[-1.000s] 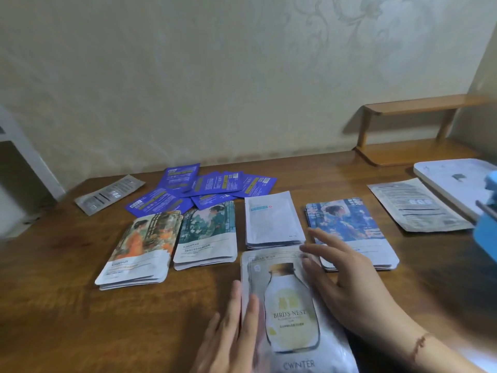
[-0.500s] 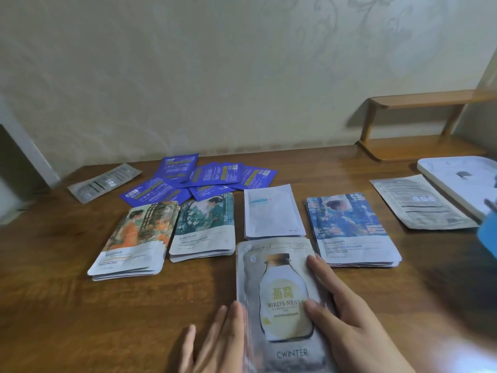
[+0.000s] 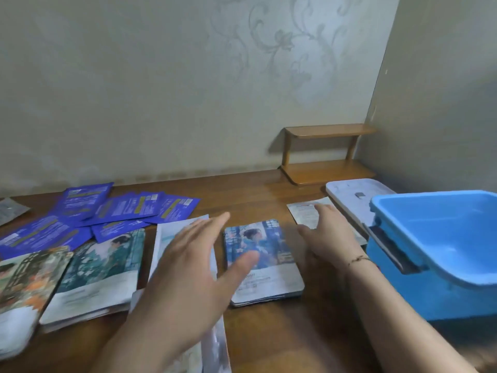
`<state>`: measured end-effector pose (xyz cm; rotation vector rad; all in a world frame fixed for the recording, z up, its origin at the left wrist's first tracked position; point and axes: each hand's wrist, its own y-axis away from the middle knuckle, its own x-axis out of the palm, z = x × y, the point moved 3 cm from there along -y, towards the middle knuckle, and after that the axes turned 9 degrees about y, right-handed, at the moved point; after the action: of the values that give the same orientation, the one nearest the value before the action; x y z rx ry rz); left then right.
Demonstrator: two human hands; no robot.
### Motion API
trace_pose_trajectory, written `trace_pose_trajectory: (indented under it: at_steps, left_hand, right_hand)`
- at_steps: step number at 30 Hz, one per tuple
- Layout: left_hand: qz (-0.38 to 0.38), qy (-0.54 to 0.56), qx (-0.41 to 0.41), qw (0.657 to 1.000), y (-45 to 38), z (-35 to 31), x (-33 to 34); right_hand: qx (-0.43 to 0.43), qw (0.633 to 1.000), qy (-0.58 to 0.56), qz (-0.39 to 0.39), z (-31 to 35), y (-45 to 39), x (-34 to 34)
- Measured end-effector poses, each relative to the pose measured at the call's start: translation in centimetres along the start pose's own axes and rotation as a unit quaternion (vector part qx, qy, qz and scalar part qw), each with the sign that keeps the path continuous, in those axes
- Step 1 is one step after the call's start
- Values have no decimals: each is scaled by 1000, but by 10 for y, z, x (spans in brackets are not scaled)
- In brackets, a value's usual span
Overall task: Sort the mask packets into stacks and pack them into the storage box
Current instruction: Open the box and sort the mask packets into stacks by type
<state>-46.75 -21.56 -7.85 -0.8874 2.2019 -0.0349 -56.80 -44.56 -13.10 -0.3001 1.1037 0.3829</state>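
- We see a wooden desk (image 3: 258, 200) from above, set against a pale patterned wall, with mask packets sorted into stacks across it.
- Our left hand (image 3: 188, 270) hovers with fingers spread and straight, its grip released, holding nothing. It is over a pale packet (image 3: 172, 232) and blurred by motion.
- Our right hand (image 3: 328, 238) is also flat with fingers extended, grip released. It sits just beside the right edge of the blue portrait stack (image 3: 258, 254); we cannot tell whether it touches the stack. A thin bracelet circles the wrist.
- The blue portrait stack lies between our two hands, near the middle of the desk.
- To the left lies a green portrait stack (image 3: 102, 273), and beside it, at the far left edge, an orange portrait stack (image 3: 29, 281).
- Behind those, loose purple packets (image 3: 113, 208) fan out and overlap one another.
- A white printed packet (image 3: 304, 211) lies partly beneath our right fingers.
- The blue storage box (image 3: 441, 249) stands open at the right, just beside our right forearm. What we see of its inside holds no packets.
- A white lid (image 3: 352, 192) lies flat behind the box.
- A small wooden shelf (image 3: 325, 154) stands in the far corner.
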Motion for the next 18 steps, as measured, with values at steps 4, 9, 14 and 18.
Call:
trace_pose_trajectory:
  at_steps: [4, 9, 14, 18]
  left_hand:
    - [205, -30, -6, 978, -107, -11, 84]
    - [270, -216, -46, 937, -192, 25, 148]
    - [183, 7, -125, 975, -244, 29, 169]
    - [187, 111, -172, 961, -253, 20, 187]
  right_hand:
    - [97, 989, 109, 35, -14, -53, 13]
    - [69, 981, 182, 13, -27, -68, 40]
    - [48, 985, 167, -25, -19, -72, 45]
    - [42, 989, 136, -37, -16, -74, 38]
